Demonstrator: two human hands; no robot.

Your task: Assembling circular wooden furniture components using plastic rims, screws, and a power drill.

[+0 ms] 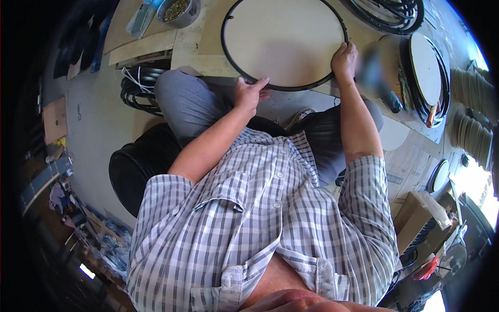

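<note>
A large pale round disc (pixel 283 41) with a thin black rim (pixel 224 42) lies tilted over the near edge of the table. My left hand (pixel 251 95) grips the rim at the near left, thumb on top and fingers passing underneath. On the right side of the same rim, my right hand (pixel 344 61) is closed with its fingers bent around the edge. A small black piece (pixel 230 17) sits on the inside of the rim at the upper left. The underside of the disc is hidden.
A metal bowl (pixel 179 18) of small yellowish pieces stands on the table (pixel 189 60) at the far left. Black tubing coils (pixel 410 23) lie far right, near another pale disc (pixel 425 70) and an orange-tipped tool (pixel 431 115). Stacked discs (pixel 470 138) stand farther right; a black coil (pixel 139 93) hangs left.
</note>
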